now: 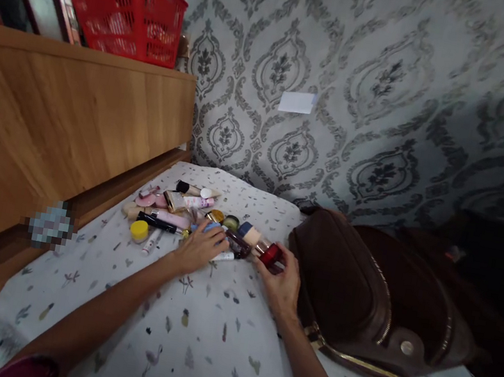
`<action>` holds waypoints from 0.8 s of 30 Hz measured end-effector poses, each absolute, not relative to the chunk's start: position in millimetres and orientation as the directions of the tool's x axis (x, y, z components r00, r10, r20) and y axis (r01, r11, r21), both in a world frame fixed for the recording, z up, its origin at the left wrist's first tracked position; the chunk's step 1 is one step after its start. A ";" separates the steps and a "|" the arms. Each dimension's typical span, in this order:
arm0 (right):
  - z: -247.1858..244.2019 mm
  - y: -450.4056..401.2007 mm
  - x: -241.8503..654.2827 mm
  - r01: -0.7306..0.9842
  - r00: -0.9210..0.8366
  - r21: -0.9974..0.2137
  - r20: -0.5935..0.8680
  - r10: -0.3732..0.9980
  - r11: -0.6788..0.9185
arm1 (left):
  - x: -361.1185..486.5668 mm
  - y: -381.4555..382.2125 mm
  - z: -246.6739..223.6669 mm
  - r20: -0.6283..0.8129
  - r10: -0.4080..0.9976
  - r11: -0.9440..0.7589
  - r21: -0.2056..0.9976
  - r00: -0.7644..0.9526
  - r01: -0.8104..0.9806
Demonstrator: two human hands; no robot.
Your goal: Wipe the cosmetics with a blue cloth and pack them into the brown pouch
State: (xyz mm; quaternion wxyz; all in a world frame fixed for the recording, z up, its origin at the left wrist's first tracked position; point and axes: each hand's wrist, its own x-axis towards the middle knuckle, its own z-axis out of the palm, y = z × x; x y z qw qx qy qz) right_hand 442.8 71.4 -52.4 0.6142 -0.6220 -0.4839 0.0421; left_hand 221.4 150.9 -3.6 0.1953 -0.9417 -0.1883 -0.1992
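Right hand (pixel 282 285): fingers and thumb closed on a dark red, glossy small container (pixel 272 255), at the right end of a cosmetics pile. Left hand (pixel 196 251): palm down over the middle of the pile, fingers lightly bent, over a light-blue item (pixel 212 227); contact hides most of it, so cannot tell whether anything is gripped.

Position: pile lies on a white printed cloth surface (pixel 186 339), toward its far left corner, with the wooden cabinet (pixel 75 112) along the left edge. Large brown leather bag (pixel 339 275) rests on the right part, just beside the right hand.

Around the hands: beige bottle with navy cap (pixel 250 234) next to the red container; dark plum tube (pixel 238 242) between the hands; round olive-green jar (pixel 231 222) beyond the left fingers. Left end: glossy black tube (pixel 158 223) and, nearer the front, a jar with a yellow lid (pixel 139 231).

Handling notes (judgement): smooth, glossy casing may slip; pinch the red container on opposite sides, thumb against fingers, and raise it straight up before any sideways move, clear of the beige bottle. Left hand should press only lightly, steadying neighbours. Round tubes could roll on soft cloth; small, slow motions suit. Keep the right wrist off the bag's side.
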 end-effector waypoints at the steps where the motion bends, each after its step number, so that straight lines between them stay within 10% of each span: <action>1: -51.0 70.4 442.6 0.550 0.528 -0.803 0.546 0.650 0.228 | 218.5 151.0 -0.5 0.464 0.292 -0.843 -0.289 0.837 0.454; 17: -27.7 32.8 381.5 0.167 0.384 -0.959 0.276 0.881 0.228 | 79.0 184.8 -8.0 0.682 0.630 -0.602 0.127 0.371 0.788; 24: -42.5 3.5 377.0 0.406 0.304 -0.897 0.314 0.900 0.175 | 143.3 141.6 2.6 0.687 0.630 -0.690 0.281 0.362 0.667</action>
